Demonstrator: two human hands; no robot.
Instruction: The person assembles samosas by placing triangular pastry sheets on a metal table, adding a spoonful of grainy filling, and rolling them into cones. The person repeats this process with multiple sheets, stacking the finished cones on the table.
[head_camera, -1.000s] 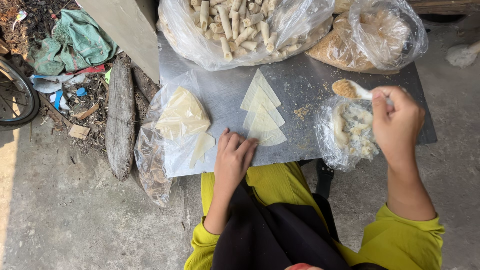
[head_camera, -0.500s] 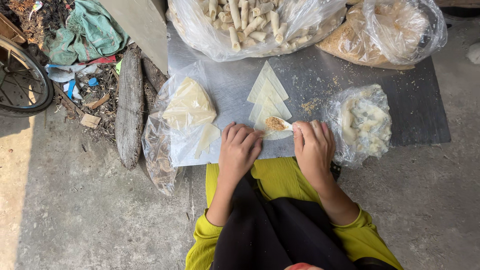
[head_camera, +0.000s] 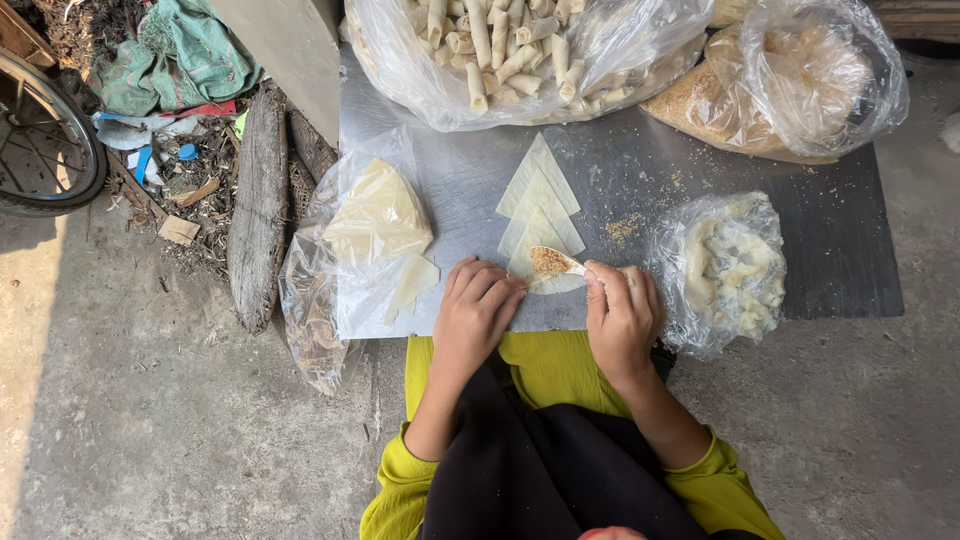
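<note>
My right hand holds a small spoon loaded with brown crumbly filling over the nearest pale triangular wrapper. That wrapper tops a short overlapping row of wrappers on a grey metal sheet. My left hand lies flat on the sheet's near edge, fingertips touching the wrapper's left side. A clear bag of stacked wrappers sits to the left of my left hand.
A large clear bag of finished rolls lies at the far edge. A bag of brown filling is at the far right, a bag of pale lumps beside my right hand. A wooden log, rubbish and a bicycle wheel are left.
My right hand came from the bag of pale lumps at the right, carrying the filled spoon to the nearest wrapper. My left hand stayed by the wrapper's edge.
</note>
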